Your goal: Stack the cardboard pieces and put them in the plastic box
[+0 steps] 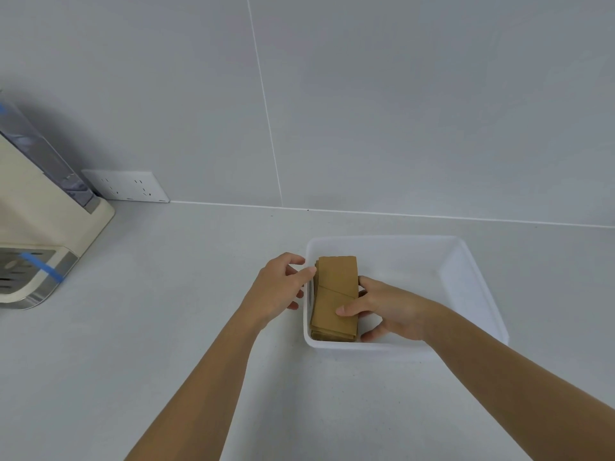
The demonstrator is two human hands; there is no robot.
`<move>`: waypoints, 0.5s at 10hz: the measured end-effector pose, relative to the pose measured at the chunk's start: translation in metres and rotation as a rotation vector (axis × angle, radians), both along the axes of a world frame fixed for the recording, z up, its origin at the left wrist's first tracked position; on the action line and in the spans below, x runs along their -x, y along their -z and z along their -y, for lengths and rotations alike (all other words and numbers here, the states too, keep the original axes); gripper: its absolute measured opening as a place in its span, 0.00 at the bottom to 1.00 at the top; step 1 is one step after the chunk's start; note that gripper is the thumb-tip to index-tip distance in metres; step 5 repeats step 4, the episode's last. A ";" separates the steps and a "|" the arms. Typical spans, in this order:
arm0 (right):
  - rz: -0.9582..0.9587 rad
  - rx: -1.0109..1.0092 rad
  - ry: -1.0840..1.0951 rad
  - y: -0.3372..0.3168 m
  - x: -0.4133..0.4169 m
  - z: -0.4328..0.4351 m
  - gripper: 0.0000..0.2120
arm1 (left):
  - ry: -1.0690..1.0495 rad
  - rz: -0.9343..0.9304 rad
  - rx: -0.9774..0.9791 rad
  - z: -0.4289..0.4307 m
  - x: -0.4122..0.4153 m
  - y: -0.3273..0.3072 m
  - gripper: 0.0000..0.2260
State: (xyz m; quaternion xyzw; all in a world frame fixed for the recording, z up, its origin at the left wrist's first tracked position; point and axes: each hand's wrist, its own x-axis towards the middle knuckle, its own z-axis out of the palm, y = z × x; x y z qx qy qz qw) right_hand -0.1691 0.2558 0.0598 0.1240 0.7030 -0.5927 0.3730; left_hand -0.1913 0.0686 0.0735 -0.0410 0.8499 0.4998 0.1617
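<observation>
The stack of cardboard pieces [336, 297] lies inside the plastic box [472, 281], against its left wall (the box sits on the grey desk [166, 327]). The right hand [389, 309] clasps the stack's right edge, thumb on top. The left hand [279, 287], fingers loosely curled, touches the stack's left edge over the box's left rim.

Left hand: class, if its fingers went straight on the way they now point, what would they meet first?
The left hand points right, its fingertips at the plastic box's left wall. It would probably meet that rim, then the cardboard stack just inside; depth is unclear, so a fingertip may already be touching the cardboard.
</observation>
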 end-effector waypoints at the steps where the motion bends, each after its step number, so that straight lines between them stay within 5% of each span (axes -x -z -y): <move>1: -0.009 -0.013 0.025 -0.002 -0.001 -0.003 0.34 | -0.018 -0.040 -0.004 0.005 -0.002 -0.001 0.16; 5: -0.269 -0.102 0.223 -0.037 -0.017 -0.030 0.19 | -0.076 -0.142 0.064 0.016 -0.014 -0.026 0.16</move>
